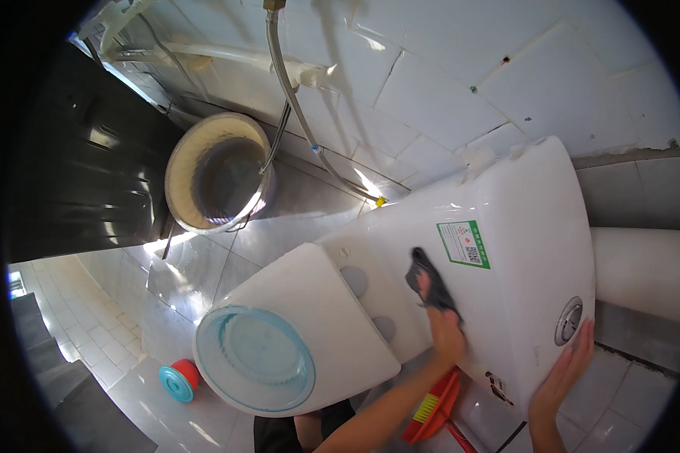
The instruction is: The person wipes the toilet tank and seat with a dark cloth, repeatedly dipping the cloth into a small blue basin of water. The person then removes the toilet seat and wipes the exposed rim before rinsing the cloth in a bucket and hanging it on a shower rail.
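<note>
A dark cloth (433,283) is held in my left hand (445,331), pressed on the front of a white toilet tank (521,226), just above the seat hinges; the cloth looks blurred. My right hand (564,368) rests on the tank's corner beside the round chrome flush button (569,321), with its fingers along the edge. The white toilet lid (340,334) is down, and a clear bluish plastic basin (255,359) sits on it. A green-edged label (463,244) is stuck on the tank.
A large bucket (178,181) stands by the tiled wall (436,102), beside a black panel (85,158). A braided hose (289,85) runs down to the toilet. On the floor are a red container with a blue lid (177,383) and an orange dustpan (436,410) with a yellow-bristled brush (425,407).
</note>
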`<state>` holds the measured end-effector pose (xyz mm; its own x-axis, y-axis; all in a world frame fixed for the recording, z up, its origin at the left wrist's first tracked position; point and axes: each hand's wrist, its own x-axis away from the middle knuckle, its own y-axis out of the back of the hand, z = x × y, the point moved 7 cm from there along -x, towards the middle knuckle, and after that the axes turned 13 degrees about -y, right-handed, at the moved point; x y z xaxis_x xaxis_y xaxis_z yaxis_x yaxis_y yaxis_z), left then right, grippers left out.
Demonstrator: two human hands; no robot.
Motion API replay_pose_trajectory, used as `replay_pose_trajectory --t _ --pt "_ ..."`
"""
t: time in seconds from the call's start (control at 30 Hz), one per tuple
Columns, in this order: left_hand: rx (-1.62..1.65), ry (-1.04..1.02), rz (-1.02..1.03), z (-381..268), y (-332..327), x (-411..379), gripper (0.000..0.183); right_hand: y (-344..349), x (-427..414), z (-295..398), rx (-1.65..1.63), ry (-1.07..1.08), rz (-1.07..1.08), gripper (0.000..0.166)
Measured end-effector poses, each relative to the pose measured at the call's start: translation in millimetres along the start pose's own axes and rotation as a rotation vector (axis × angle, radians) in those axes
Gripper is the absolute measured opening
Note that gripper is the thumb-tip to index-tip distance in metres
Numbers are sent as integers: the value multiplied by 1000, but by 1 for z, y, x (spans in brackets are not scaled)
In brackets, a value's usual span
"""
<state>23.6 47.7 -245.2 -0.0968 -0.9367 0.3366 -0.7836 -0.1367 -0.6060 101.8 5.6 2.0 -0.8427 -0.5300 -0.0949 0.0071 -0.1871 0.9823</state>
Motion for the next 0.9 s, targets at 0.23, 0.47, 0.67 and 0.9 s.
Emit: replay_pose_trajectory --t 0.23,0.47,0.67,0.9 --pt "-663 46 -189 48 90 -46 48 -1 2 -5 -1 9 -22 43" --pt "-513 -55 -238 -32 70 -7 29 1 2 2 22 64 -63 40" --pt "-489 -41 -129 -152 86 48 27 4 1 1 23 128 -164 37" --pt "-1024 -413 -32 -301 157 43 21 10 1 -2 -16 111 -203 35"
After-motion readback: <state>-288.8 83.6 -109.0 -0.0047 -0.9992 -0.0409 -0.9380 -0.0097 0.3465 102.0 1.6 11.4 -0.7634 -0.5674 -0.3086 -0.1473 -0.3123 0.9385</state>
